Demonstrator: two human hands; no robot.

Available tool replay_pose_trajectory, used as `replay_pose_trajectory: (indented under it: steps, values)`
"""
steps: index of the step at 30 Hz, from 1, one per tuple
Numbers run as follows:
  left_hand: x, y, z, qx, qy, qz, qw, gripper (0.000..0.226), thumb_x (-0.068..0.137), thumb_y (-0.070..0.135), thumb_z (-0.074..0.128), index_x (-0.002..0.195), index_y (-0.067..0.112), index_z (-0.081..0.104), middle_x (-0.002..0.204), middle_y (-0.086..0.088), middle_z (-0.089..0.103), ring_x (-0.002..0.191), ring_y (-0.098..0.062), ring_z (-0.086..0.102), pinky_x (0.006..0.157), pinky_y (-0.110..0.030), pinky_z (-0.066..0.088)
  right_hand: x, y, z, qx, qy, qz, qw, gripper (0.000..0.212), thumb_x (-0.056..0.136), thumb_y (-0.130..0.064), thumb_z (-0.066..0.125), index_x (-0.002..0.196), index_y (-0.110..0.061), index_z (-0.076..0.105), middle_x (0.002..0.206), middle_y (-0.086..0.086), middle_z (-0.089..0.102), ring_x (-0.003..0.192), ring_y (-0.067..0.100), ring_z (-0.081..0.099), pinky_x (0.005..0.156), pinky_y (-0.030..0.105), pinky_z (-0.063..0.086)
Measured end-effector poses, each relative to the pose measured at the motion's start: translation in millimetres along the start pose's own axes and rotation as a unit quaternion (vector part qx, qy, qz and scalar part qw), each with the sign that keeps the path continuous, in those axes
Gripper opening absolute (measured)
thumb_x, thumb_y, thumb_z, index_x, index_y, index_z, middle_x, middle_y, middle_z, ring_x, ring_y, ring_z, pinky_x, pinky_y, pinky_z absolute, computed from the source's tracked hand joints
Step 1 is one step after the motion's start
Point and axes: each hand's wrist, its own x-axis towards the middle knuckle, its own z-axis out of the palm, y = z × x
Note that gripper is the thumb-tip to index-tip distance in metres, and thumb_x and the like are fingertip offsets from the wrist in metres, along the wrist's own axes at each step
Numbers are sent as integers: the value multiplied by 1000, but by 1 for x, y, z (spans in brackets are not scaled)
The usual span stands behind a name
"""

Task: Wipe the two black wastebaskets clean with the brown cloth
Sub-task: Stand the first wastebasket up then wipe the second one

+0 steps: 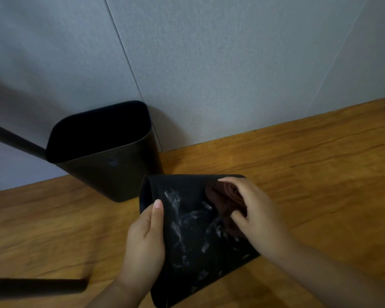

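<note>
I see both forearms coming in from the near edge, angled up toward the middle of the wooden floor (298, 152). My left hand (145, 241) sits on the left flank of the near wastebasket (187, 236), thumb stretched flat along the upper face and pointing away from me, palm and remaining fingers wrapped around the side and underneath, so it is clamped on the basket and steadying it. The fingers below are hidden, so I cannot tell how far they reach.

My right hand (253, 214) comes in from the right, wrist bent inward, fingers curled over a bunched brown cloth (227, 196). The index finger lies along the far rim of the basket above the cloth, and the thumb presses into the cloth from the near side. The grip is closed on the cloth, which is pushed against the right part of the basket's upper face.

That basket lies tipped on its side in the near centre, its broad face turned up toward me and covered in whitish smears and flecks across the middle and near part.

The second wastebasket (107, 152) stands upright farther off to the left, open mouth up, against the grey wall (209, 63), apart from the one in hand. A dark bar (36, 285) lies at the near left.
</note>
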Motion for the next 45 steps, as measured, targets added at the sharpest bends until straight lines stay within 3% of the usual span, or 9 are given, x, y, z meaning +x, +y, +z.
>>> replay_pose_trajectory:
  steps: [3, 6, 10, 13, 20, 26, 33, 39, 45]
  values:
    - [2, 0, -4, -5, 7, -21, 1000, 42, 97, 45, 36, 89, 19, 68, 81, 3, 74, 77, -14, 71, 68, -28, 49, 2, 23, -13, -58, 20, 80, 995, 59, 83, -12, 65, 132, -38, 45, 124, -22, 50, 121, 1, 48, 102, 24, 41]
    - [4, -1, -5, -39, 9, -56, 998, 38, 97, 46, 37, 93, 24, 68, 84, 4, 75, 81, -15, 72, 72, -32, 50, -6, 24, -15, -81, 27, 129, 988, 58, 85, -14, 64, 133, -38, 42, 124, -21, 50, 122, 4, 50, 102, 30, 45]
    - [5, -2, -3, -34, 30, -57, 997, 38, 98, 45, 37, 91, 24, 67, 83, -1, 74, 79, -16, 71, 67, -30, 49, -18, -19, -2, -52, -51, 31, 997, 62, 86, -14, 63, 136, -41, 39, 134, -24, 42, 127, -3, 37, 110, 25, 34]
    - [4, -3, -4, -28, 37, -55, 997, 38, 98, 43, 36, 92, 22, 67, 83, -4, 74, 77, -16, 71, 66, -29, 49, -14, -31, 5, -68, -109, -61, 990, 69, 82, -5, 61, 135, -43, 39, 135, -26, 38, 127, -4, 30, 104, 17, 32]
    - [4, -5, -4, -45, 55, -75, 995, 35, 98, 43, 38, 91, 24, 67, 87, -1, 73, 87, -20, 69, 69, -32, 49, -4, 8, -4, -95, 43, 99, 990, 63, 82, -15, 68, 134, -38, 42, 131, -18, 48, 126, 5, 45, 106, 30, 41]
    - [2, -6, -1, -12, 52, -37, 998, 38, 98, 42, 38, 85, 23, 68, 78, -3, 72, 81, -21, 69, 68, -32, 48, -8, -45, 11, -51, -114, -74, 989, 65, 82, -14, 63, 133, -47, 39, 134, -28, 37, 126, -6, 29, 106, 20, 29]
    - [5, -7, 0, -25, 47, -62, 997, 47, 95, 48, 36, 90, 14, 68, 83, -4, 74, 84, -20, 70, 68, -31, 50, 1, 2, -4, -87, 52, 97, 990, 61, 81, -13, 69, 133, -36, 44, 130, -16, 49, 125, 7, 47, 105, 31, 43]
    - [4, -11, 3, -6, 65, -43, 997, 49, 96, 47, 37, 84, 12, 69, 76, -6, 72, 81, -25, 69, 72, -36, 52, -16, -50, 6, -37, -136, -74, 987, 63, 82, -13, 63, 132, -46, 42, 129, -28, 42, 122, -6, 32, 102, 17, 30]
    - [5, -12, 1, -23, 64, -69, 995, 48, 97, 47, 36, 87, 11, 67, 85, -9, 73, 84, -25, 70, 73, -37, 53, -6, -3, -4, -88, 19, 61, 994, 61, 81, -13, 69, 131, -39, 46, 126, -21, 51, 123, 2, 45, 103, 27, 43]
